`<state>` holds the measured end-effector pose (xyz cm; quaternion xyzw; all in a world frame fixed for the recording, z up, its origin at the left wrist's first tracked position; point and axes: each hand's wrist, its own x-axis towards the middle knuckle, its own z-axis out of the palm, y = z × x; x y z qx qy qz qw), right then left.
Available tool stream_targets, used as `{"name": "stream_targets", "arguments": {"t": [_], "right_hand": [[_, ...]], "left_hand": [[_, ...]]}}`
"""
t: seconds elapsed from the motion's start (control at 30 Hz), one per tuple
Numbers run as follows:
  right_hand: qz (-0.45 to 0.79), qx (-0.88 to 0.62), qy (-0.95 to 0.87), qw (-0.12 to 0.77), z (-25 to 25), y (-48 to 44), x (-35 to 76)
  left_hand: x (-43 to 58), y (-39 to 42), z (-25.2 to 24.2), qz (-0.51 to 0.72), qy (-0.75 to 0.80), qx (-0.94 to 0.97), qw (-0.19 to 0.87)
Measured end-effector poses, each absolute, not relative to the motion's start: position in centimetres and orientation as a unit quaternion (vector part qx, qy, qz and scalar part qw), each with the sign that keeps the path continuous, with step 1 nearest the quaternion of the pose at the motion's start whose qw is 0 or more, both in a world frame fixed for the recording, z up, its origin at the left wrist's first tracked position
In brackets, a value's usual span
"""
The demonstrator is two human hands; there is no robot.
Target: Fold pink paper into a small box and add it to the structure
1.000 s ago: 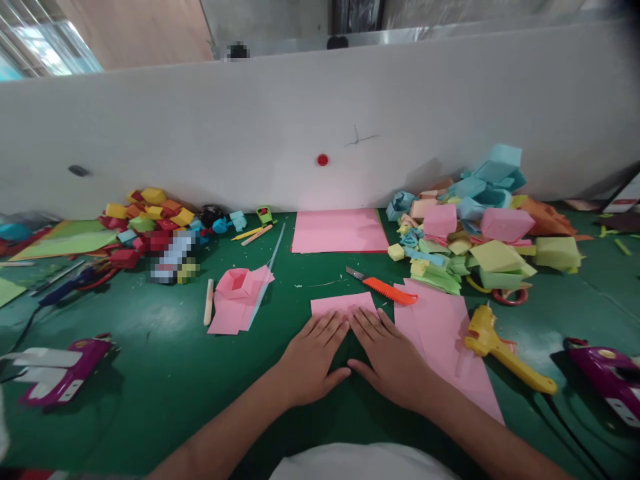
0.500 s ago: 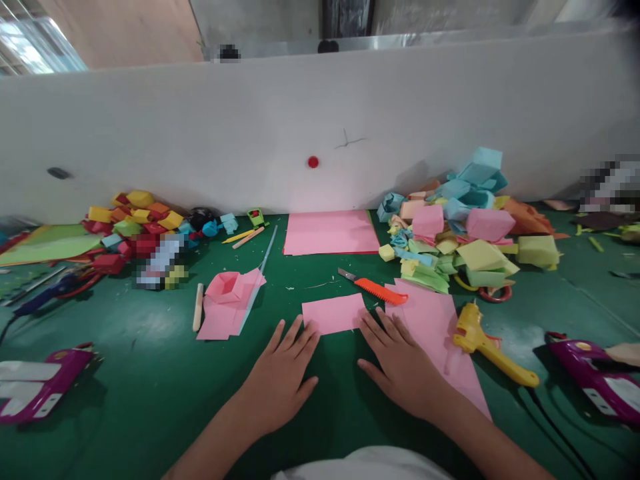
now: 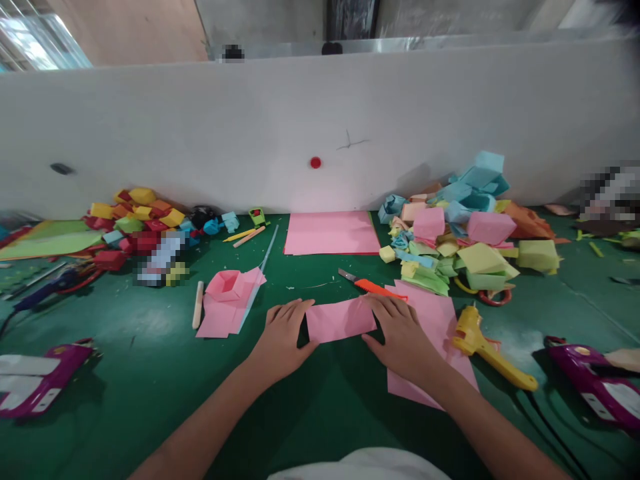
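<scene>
Tabletop [image 3: 150,400] of green, seen from a head-worn camera, backed by a white partition [image 3: 200,133]. Far left: a purple-and-white device [image 3: 43,380] lies near the edge of view, with green sheets [image 3: 55,240] beyond it. Next, against the partition, a heap of folded paper shapes [image 3: 143,212], chiefly red, yellow and orange. Nearer the viewer, a pale wooden stick [image 3: 199,305] lies just beside a pink folded-paper box [image 3: 223,285], open at the top and resting on pink paper. A yellow pencil [image 3: 239,235] lies behind. Centre: the left hand [image 3: 280,340] is at the left end of a pink paper strip [image 3: 341,320], thumb and fingers parted in an arch about its corners. The strip lies crosswise between both hands; a stack of pink sheets [image 3: 333,233] lies well beyond it. An orange utility knife [image 3: 373,287] lies just behind the strip, blade pointing left. The right hand [image 3: 403,333] arches likewise at the strip's right end; whether either hand pinches the paper cannot be told. Right: loose pink sheets [image 3: 407,387] lie partly under the right forearm, below a multicoloured paper pile [image 3: 445,233]. A yellow hot-glue gun [image 3: 503,365] follows, then a second purple-and-white device [image 3: 575,373], with another person's hand [image 3: 624,360] at its far right.
</scene>
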<state>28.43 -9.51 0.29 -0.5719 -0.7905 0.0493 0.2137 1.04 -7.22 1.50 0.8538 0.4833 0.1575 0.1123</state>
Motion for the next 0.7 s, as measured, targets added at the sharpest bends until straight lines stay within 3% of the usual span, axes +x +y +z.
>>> {"name": "stream_targets", "arguments": {"t": [0.27,0.4,0.57,0.7], "right_hand": [[0.294,-0.524,-0.699,0.387,0.8,-7.3,29.0],[0.301,-0.477,-0.713,0.416,1.2,-7.8,29.7],[0.202,-0.403,-0.809,0.378,1.5,-8.3,29.4],[0.224,-0.341,-0.860,0.306,1.6,-8.4,29.6]], "left_hand": [[1.4,-7.6,1.4,0.252,0.484,0.832,0.097],[1.6,-7.8,1.6,0.300,0.454,0.836,0.067],[1.7,-8.2,2.0,0.313,0.457,0.832,-0.019],[1.3,-9.0,2.7,0.294,0.390,0.871,-0.050]]}}
